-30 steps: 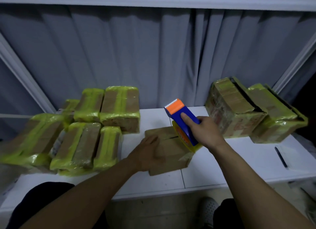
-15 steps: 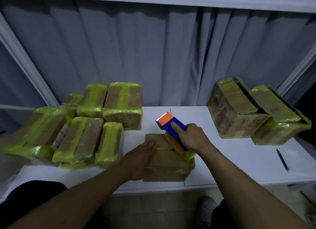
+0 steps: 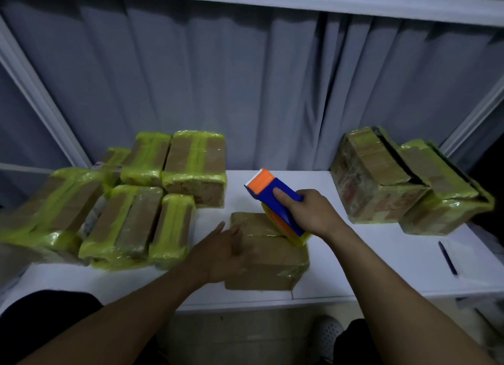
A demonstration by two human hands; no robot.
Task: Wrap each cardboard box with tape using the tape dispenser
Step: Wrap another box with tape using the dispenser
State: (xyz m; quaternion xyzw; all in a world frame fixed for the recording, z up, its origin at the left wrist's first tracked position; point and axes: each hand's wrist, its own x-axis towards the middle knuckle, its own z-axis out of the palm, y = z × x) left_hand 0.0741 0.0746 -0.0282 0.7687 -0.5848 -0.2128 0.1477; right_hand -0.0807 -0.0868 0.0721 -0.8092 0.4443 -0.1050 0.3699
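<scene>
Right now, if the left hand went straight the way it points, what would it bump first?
The left hand would probably meet the box first, right in front of it; past that, maybe the dispenser, likely higher.

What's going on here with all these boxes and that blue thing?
A person is taping up cardboard boxes. Their right hand holds a blue and orange tape dispenser against the top of a brown box in the middle of the white table, while the left hand lies flat on that box. A heap of boxes wrapped in yellow-green tape sits to the left, and two bigger taped boxes stand to the right.
</scene>
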